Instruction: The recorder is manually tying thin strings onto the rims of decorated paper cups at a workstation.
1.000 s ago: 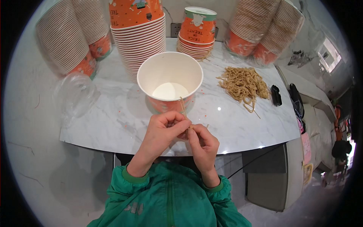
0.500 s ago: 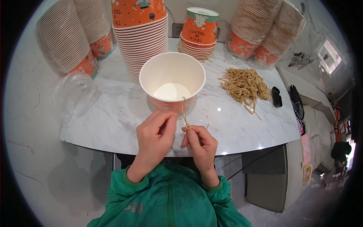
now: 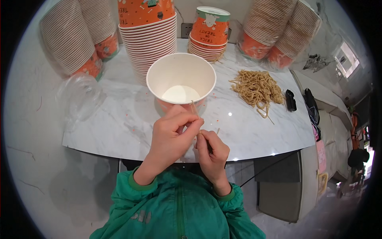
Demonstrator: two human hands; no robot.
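Note:
A thin piece of tan twine (image 3: pixel 194 109) is pinched between my two hands, its upper end standing up in front of a paper bucket. My left hand (image 3: pixel 173 131) is closed on the twine with thumb and forefinger. Just below and to the right, my right hand (image 3: pixel 213 152) pinches it too, and the knot or loop there is mostly hidden by the fingers. The white-lined orange paper bucket (image 3: pixel 181 69) stands upright right beyond my hands, with nothing seen inside it.
Behind the bucket rise a tall stack of orange buckets (image 3: pixel 147 40) and a shorter upside-down stack (image 3: pixel 209 34). Wrapped stacks (image 3: pixel 65 38) flank both sides. A twine heap (image 3: pixel 258 89) and a small black object (image 3: pixel 291 100) lie right; clear plastic (image 3: pixel 79 95) lies left on the marble table (image 3: pixel 107 131).
My left hand has moved right and closed on the twine near my right fingertips. The loop that showed at my right thumb is now mostly covered.

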